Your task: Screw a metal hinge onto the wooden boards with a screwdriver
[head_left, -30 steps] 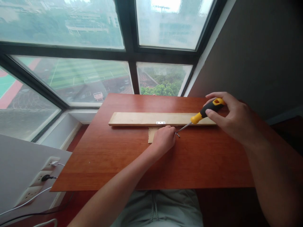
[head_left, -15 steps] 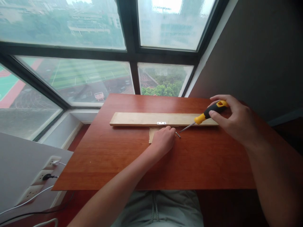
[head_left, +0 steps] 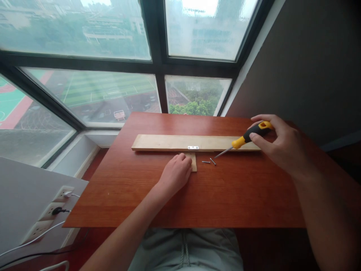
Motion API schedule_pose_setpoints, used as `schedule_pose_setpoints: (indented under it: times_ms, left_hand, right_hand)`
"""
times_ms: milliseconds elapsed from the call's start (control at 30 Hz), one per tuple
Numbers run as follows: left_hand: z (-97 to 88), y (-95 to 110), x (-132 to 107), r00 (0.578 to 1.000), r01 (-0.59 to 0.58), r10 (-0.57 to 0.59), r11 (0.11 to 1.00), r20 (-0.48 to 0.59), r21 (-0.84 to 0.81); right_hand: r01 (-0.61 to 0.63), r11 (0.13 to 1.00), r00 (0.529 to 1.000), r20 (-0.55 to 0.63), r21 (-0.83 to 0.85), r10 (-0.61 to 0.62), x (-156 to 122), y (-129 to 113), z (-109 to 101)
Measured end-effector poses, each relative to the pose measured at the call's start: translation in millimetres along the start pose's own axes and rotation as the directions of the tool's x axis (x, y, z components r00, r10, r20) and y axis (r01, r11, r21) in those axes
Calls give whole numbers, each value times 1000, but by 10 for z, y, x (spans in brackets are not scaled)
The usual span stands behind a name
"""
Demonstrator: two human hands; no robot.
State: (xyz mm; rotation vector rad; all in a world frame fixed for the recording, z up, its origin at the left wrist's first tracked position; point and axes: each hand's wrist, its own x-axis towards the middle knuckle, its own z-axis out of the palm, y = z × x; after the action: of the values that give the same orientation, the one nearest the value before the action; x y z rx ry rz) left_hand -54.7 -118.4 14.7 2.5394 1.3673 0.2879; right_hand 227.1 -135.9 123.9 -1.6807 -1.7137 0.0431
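Right hand (head_left: 282, 146) clamped on the black-and-yellow handle of the screwdriver (head_left: 248, 136), thumb and fingers pinching it. Shaft slants toward 8 o'clock, tip close by two loose screws (head_left: 209, 162) on the table (head_left: 126, 195). Left hand (head_left: 175, 175) palm down, loosely curled, fingertips resting on the small wood block (head_left: 193, 161), clasping nothing. Screws lie at 3 o'clock of the block. Long plank (head_left: 163, 143) with its metal plate (head_left: 193, 147) sits at the block's 12 o'clock, touching it.
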Motion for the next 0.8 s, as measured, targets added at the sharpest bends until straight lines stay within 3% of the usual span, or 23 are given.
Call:
schedule_pose_setpoints:
  times_ms: [267, 567, 667, 800]
  left_hand:
    - [67, 22, -56, 999, -15, 20, 991, 32, -133]
    - [77, 95, -119, 993, -61, 73, 990, 91, -128]
    - [-9, 37, -51, 989, -58, 80, 983, 123, -176]
    - [-289, -181, 216, 978, -50, 108, 953, 181, -298]
  right_hand:
    - [15, 1000, 1000, -12, 18, -15, 20, -64, 27]
    - [19, 998, 1000, 8, 65, -20, 74, -137, 118]
    - [38, 997, 999, -9, 73, -38, 119, -172, 162]
    - [65, 993, 997, -53, 103, -60, 239, -252, 260]
